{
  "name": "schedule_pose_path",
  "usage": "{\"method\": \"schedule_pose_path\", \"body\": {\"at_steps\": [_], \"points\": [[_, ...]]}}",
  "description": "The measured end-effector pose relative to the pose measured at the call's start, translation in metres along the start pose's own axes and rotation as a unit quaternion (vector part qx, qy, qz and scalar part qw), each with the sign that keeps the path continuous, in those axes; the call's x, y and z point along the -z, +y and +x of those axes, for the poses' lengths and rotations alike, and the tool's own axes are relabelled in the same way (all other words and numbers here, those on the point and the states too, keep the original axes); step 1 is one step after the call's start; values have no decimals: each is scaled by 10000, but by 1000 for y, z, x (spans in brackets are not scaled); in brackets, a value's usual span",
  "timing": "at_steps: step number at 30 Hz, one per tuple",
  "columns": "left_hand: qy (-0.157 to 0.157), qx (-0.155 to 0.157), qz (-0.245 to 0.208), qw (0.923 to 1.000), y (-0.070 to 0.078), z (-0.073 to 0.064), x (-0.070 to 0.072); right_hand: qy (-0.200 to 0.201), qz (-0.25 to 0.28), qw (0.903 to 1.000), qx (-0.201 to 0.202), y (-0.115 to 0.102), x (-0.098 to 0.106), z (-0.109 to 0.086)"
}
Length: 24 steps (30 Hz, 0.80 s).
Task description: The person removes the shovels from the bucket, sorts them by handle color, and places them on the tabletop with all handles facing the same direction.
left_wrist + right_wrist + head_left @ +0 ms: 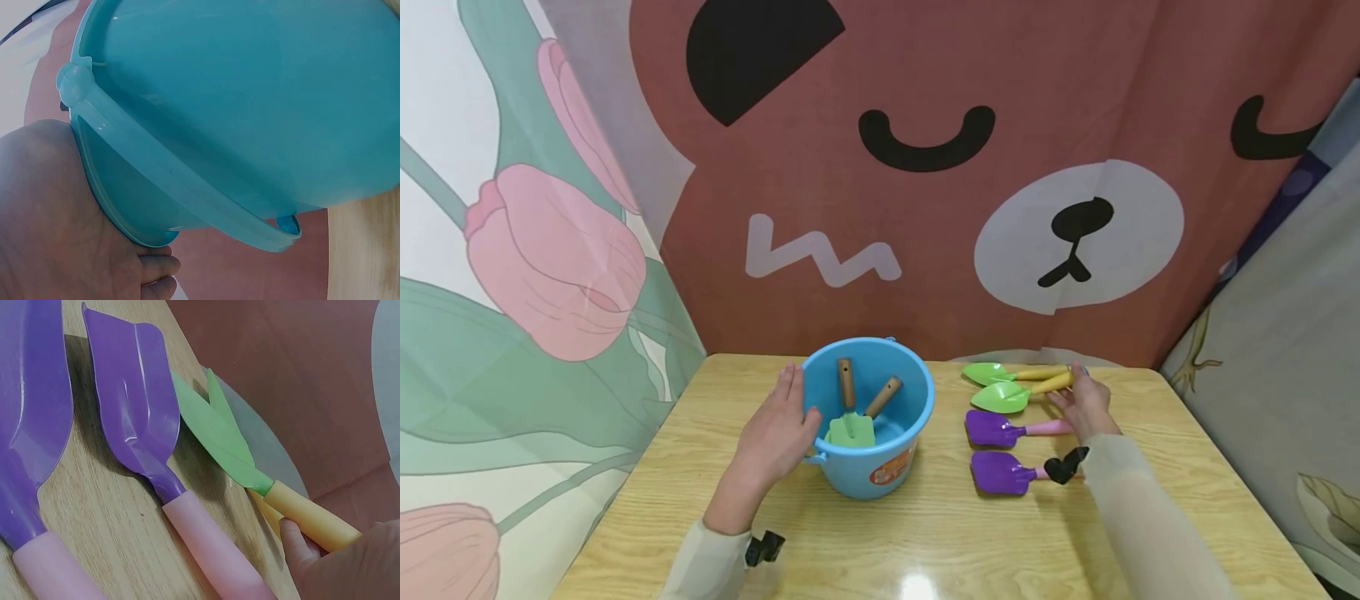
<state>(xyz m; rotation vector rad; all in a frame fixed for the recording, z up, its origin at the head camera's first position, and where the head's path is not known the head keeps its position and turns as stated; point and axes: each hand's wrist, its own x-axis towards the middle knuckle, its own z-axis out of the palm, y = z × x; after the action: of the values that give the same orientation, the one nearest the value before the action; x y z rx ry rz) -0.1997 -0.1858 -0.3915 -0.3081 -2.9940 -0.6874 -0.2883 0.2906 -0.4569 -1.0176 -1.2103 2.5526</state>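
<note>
A light blue bucket [865,475] stands upright on the table. Inside it lean two small tools with brown handles, one a green shovel [852,430]; the other's blade is mostly hidden. My left hand [775,433] rests against the bucket's left rim with its fingers extended. To the right, my right hand [1086,404] pinches the yellow handle of a green trowel [1002,397], its blade tilted in the right wrist view. Just behind it lies another green trowel [985,373] with a yellow handle. Nearer me lie two purple shovels [992,428] with pink handles.
The wooden table [925,533] ends at a brown curtain [925,308] with a bear face along the back. A flowered curtain [550,258] hangs at the left. The bucket's handle [175,175] hangs down its side.
</note>
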Motion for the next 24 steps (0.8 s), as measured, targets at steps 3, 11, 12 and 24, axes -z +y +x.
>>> {"method": "schedule_pose_path", "body": {"at_steps": [3,11,12,24], "points": [[-7,21,-24,10000,0,0,0,-18,-22,10000,20,0,0,1],[3,-2,-5,10000,1,-1,0,29,-89,10000,15,2,-1,3],[10,-9,4,10000,1,0,0,23,-97,10000,6,2,-1,3],[23,44,-37,10000,1,-2,0,-45,-317,9995,-5,7,-1,0]]}}
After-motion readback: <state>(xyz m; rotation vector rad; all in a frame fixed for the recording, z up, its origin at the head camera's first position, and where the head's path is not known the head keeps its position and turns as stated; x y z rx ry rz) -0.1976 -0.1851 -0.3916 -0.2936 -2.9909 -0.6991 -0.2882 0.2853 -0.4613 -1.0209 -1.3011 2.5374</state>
